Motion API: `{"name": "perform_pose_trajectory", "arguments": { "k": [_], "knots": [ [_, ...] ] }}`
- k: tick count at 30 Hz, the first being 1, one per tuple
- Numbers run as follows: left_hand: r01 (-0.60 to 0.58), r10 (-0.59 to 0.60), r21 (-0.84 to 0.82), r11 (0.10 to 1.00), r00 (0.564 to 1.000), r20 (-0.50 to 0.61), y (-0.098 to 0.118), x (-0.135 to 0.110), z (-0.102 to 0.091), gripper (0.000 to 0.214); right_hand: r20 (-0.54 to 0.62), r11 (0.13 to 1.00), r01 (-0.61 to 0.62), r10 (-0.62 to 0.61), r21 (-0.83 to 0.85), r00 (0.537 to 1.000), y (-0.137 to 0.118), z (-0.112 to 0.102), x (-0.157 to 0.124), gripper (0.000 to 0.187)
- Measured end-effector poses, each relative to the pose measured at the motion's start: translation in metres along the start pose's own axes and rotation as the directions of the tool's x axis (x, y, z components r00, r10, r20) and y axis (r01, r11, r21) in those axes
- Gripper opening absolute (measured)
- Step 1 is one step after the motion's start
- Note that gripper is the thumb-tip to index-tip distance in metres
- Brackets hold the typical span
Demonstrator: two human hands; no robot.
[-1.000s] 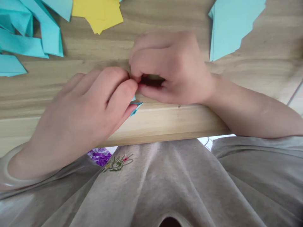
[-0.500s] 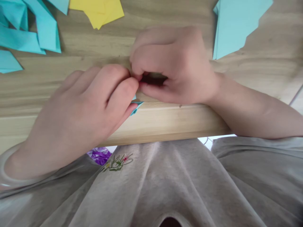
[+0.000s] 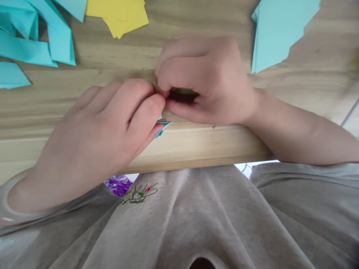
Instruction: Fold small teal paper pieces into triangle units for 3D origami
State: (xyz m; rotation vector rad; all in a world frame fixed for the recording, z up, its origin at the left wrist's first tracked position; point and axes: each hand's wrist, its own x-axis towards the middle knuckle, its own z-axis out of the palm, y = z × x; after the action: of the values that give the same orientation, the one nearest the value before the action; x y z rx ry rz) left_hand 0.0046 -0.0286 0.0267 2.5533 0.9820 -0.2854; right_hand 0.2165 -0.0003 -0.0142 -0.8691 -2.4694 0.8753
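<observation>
The desk (image 3: 196, 18), pale wood with a streaked grain, fills the upper part of the view, its front edge running across just before the person. Below that edge spreads the grey shirt (image 3: 196, 213), its cloth falling in long soft folds. The left hand (image 3: 117, 123) lies palm down over the edge, fingers bent and bunched. The right hand (image 3: 204, 78) is curled beside it, thumb and forefinger drawn together around a dark gap, their tips touching the left fingertips; whether they grip anything is hidden. Folded blue strips (image 3: 25, 50) lie overlapping at the far left, cut off by the frame. A stack (image 3: 283, 33) of flat, lighter blue sheets sits at the upper right, beyond the right hand and apart from it. Overlapping yellow sheets (image 3: 119, 16) lie at the top, between strips and stack. A pale bangle (image 3: 17, 216) rings the left wrist. Flower embroidery (image 3: 140, 192) marks the shirt, and beside it a purple thing (image 3: 119, 185) shows beneath the desk. Smallest is the blue piece (image 3: 163, 129), pinched at the left thumb above the desk's edge, mostly covered by the fingers, one pointed end sticking out.
</observation>
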Motion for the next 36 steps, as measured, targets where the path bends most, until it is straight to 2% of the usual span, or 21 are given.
{"name": "perform_pose_trajectory", "arguments": {
  "k": [9,18,26,36],
  "knots": [
    [-0.022,0.022,-0.012,1.000,1.000,-0.018,0.0007,-0.0021,-0.0005,0.036,0.002,1.000,-0.003,0.003,0.016,1.000,-0.0007,0.0006,-0.0004,0.026],
    [-0.002,0.002,0.013,1.000,1.000,0.020,0.0003,-0.0001,0.0000,0.035,-0.009,1.000,0.005,-0.005,0.007,1.000,-0.0005,0.0007,-0.0003,0.027],
    [-0.028,0.028,0.029,0.999,0.999,-0.017,0.0013,-0.0037,0.0009,0.035,0.001,1.000,-0.005,0.005,-0.003,1.000,-0.0011,0.0005,-0.0007,0.023],
    [-0.065,0.069,0.088,0.994,0.997,-0.045,-0.0006,-0.0055,0.0009,0.037,0.010,1.000,-0.006,0.006,-0.003,1.000,-0.0014,-0.0004,0.0005,0.028]
  ]
}}
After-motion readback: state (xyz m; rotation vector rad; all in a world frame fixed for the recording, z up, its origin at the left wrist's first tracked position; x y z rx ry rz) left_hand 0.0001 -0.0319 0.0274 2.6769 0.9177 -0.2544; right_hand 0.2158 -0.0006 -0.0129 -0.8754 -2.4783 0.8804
